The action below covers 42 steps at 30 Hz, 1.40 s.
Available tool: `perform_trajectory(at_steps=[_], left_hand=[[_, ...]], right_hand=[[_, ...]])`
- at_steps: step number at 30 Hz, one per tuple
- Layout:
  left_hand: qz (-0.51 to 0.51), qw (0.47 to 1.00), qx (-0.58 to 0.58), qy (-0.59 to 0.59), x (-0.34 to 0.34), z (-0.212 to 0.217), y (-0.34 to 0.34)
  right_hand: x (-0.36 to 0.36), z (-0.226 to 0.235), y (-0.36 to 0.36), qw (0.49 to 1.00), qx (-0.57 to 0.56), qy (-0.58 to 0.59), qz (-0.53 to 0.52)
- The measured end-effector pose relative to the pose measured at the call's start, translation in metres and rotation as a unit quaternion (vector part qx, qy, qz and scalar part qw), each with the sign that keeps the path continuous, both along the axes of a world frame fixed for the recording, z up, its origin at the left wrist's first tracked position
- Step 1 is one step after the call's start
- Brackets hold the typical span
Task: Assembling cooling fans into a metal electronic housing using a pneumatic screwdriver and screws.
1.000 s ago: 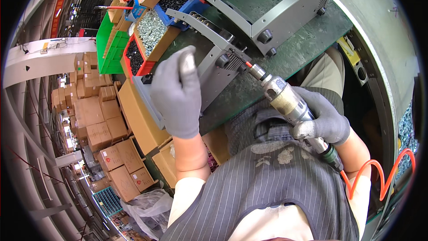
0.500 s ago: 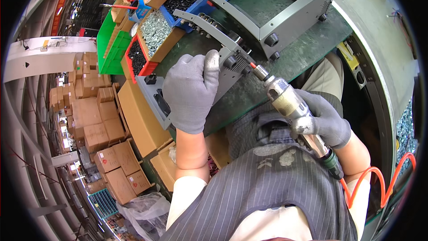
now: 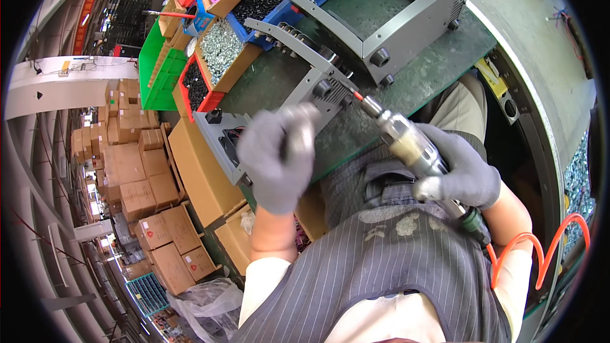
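Illumination is bright and even, with soft, weak shadows. The fisheye lens bends straight edges strongly toward the black circular rim. The left hand [image 3: 277, 155] shows motion blur; the right hand [image 3: 462, 171] and the counter [image 3: 356, 130] appear sharp. Distant ceiling lights glare at far left.

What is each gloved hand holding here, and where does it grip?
The right hand grips the pneumatic screwdriver around its rear body. The left hand is fisted and blurred; any hold cannot be told.

bins of screws [image 3: 220, 43], green crate [image 3: 154, 63], stacked cardboard boxes [image 3: 130, 165], second grey casing [image 3: 406, 22]
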State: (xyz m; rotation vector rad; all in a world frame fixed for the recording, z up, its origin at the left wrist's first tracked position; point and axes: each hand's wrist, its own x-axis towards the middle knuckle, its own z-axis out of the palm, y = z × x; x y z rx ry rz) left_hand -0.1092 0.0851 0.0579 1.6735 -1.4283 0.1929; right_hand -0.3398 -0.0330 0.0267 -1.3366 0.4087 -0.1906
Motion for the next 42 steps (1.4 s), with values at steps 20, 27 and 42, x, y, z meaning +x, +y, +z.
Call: perform_trajectory(at_steps=[20,27,42], left_hand=[[-0.155,0.454,0.053,0.876,-0.015,-0.105,0.0],[-0.098,0.551,0.076,0.825,-0.024,-0.084,-0.002],[-0.136,0.53,0.073,0.834,-0.034,-0.08,-0.007]], right_hand=[[-0.024,-0.028,0.012,0.99,0.119,0.081,0.004],[-0.023,-0.032,0.011,0.984,0.156,0.075,0.04],[-0.025,-0.039,0.003,0.989,0.119,0.055,0.067]])
